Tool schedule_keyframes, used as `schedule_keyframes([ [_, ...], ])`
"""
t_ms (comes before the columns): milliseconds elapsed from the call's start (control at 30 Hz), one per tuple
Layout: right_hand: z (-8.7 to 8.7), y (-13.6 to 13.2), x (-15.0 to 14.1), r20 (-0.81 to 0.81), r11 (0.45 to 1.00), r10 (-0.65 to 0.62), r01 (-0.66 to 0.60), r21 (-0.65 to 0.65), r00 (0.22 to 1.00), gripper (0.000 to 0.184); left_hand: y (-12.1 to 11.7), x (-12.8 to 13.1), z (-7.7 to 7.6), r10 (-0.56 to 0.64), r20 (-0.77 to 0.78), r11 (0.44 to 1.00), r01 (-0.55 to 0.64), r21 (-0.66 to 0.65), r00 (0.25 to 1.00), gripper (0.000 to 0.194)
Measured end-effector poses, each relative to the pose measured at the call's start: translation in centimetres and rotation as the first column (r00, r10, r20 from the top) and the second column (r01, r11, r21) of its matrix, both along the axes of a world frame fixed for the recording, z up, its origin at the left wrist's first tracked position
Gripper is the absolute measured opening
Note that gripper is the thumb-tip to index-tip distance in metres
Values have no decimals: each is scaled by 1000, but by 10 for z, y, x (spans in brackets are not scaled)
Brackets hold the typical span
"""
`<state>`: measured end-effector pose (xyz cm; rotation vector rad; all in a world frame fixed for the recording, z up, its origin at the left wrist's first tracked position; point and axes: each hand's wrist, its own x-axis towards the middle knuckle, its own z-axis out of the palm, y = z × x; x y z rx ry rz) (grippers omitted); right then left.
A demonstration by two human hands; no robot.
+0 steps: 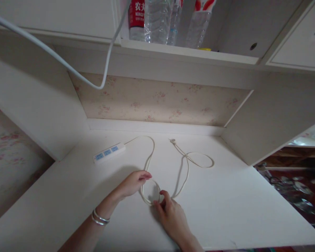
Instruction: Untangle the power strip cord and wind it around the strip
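A white power strip with blue sockets lies at the back left of the white desk. Its cream cord runs forward, forms a small coil between my hands, then loops away to the plug end near the back wall. My left hand, with bangles on the wrist, pinches the top of the small coil. My right hand grips the coil's lower right side where the cord leaves it.
A shelf above holds several clear water bottles. A thick white cable hangs across the upper left. White side panels close in the desk on both sides. Floral wallpaper covers the back wall, and clutter lies on the floor at right.
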<state>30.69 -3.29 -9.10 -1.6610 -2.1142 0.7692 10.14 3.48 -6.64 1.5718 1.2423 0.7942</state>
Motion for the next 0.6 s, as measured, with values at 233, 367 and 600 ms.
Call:
schedule_keyframes([
  [233,-1,16,-4,109,997,9,-18,78,994,35,-32,-7,10,-235,-402,927,329,182,885,24],
  [367,3,27,0,135,996,-7,-5,88,991,44,-43,1,1,-184,-574,866,408,289,798,13],
  [600,2,48,20,-129,994,-60,71,83,990,45,-41,18,-9,-93,-607,869,363,338,789,25],
])
